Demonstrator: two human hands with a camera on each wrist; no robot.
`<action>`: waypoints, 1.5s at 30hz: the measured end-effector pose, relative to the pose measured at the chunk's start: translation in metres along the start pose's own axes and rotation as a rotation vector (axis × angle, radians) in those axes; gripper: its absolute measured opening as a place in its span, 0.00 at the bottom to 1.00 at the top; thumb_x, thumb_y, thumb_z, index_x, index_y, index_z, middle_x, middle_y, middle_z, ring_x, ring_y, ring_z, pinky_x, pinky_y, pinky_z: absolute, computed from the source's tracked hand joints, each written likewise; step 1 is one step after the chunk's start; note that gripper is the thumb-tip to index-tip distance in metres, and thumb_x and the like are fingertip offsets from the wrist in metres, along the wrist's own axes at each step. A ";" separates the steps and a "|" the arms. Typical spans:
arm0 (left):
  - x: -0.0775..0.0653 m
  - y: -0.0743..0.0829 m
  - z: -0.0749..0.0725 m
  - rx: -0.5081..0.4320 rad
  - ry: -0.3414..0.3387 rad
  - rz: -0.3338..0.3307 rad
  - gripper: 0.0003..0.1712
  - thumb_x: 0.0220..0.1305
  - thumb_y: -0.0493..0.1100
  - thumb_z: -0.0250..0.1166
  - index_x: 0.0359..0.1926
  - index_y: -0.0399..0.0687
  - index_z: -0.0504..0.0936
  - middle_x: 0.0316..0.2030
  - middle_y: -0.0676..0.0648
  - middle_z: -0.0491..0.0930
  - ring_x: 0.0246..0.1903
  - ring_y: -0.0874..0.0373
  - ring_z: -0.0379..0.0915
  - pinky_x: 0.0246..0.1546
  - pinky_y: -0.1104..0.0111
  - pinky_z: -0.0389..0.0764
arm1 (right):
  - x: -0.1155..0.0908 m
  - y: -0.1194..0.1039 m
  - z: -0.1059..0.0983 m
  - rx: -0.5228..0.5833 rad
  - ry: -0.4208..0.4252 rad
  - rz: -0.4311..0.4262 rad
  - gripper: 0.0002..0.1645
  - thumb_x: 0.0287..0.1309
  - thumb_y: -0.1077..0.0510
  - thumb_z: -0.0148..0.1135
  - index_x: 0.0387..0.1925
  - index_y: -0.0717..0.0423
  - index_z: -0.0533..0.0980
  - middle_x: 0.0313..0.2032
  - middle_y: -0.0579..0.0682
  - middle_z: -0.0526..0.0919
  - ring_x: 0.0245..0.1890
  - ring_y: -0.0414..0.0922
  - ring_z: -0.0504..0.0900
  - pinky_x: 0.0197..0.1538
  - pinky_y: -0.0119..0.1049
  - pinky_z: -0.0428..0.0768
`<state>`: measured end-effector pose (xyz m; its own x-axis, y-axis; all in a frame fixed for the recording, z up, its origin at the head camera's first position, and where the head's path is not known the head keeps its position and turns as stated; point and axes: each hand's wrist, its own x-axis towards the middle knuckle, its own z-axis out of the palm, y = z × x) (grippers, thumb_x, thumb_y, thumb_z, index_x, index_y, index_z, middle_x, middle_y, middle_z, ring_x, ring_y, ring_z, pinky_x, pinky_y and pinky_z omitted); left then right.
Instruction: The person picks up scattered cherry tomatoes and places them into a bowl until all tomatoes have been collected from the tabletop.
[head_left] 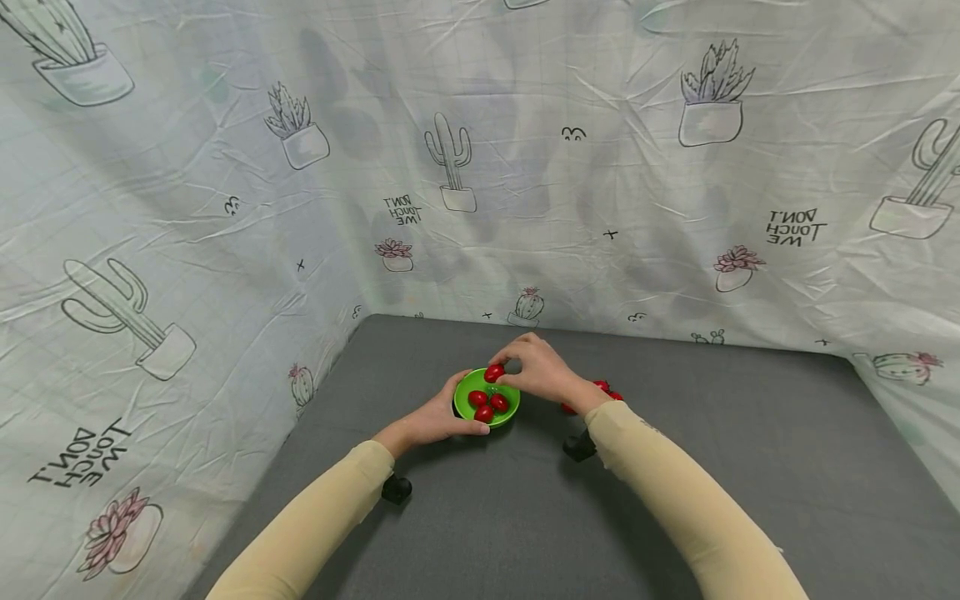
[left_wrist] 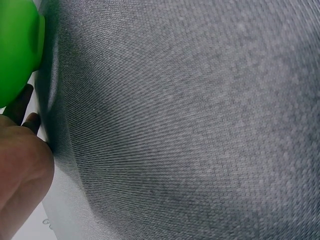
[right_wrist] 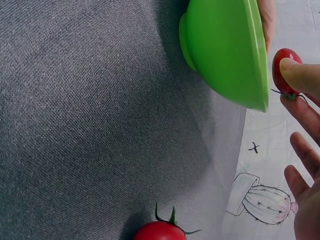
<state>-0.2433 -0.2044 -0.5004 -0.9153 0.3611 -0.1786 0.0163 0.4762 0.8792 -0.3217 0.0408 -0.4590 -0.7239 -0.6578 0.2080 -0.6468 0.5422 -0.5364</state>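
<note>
A green bowl (head_left: 465, 385) with red cherry tomatoes (head_left: 499, 403) inside stands over the grey table. My left hand (head_left: 437, 418) grips it from the left, thumb at the near rim and fingers round the far side. In the left wrist view, fingers (left_wrist: 22, 102) reach under the curved green side. My right hand (head_left: 543, 372) pinches one cherry tomato (right_wrist: 285, 67) between thumb and fingertips, just above the bowl's far right rim. This tomato has a green stem end, and the other fingers of that hand are spread apart.
More red cherry tomatoes (head_left: 602, 385) lie on the grey tabletop (head_left: 750, 467) right of the bowl, partly hidden behind my right wrist. One tomato (right_wrist: 160, 232) with green sepals shows in the right wrist view. A white cactus-print curtain (head_left: 510, 217) borders the table's back and sides.
</note>
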 end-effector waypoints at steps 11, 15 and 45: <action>0.001 0.003 0.000 -0.013 -0.007 0.000 0.63 0.60 0.54 0.76 0.81 0.52 0.41 0.75 0.44 0.56 0.68 0.51 0.61 0.68 0.51 0.64 | 0.000 -0.001 0.001 0.020 -0.031 0.017 0.22 0.63 0.50 0.73 0.57 0.48 0.84 0.49 0.43 0.84 0.64 0.49 0.66 0.65 0.57 0.65; 0.001 0.004 0.000 -0.022 -0.003 0.001 0.62 0.61 0.52 0.76 0.81 0.51 0.42 0.75 0.42 0.56 0.68 0.49 0.61 0.67 0.49 0.64 | -0.001 0.000 -0.001 0.013 -0.025 0.015 0.22 0.63 0.50 0.73 0.58 0.48 0.84 0.48 0.42 0.84 0.64 0.50 0.66 0.64 0.57 0.66; 0.003 -0.002 0.000 0.004 0.022 -0.004 0.65 0.56 0.57 0.79 0.81 0.53 0.43 0.75 0.42 0.56 0.72 0.48 0.57 0.69 0.49 0.61 | -0.042 0.008 -0.053 0.010 0.040 0.046 0.21 0.63 0.48 0.73 0.57 0.41 0.83 0.54 0.41 0.82 0.66 0.49 0.66 0.65 0.55 0.68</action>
<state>-0.2458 -0.2038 -0.5025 -0.9239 0.3418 -0.1721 0.0144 0.4803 0.8770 -0.3091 0.1008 -0.4284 -0.7619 -0.6109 0.2153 -0.6104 0.5659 -0.5542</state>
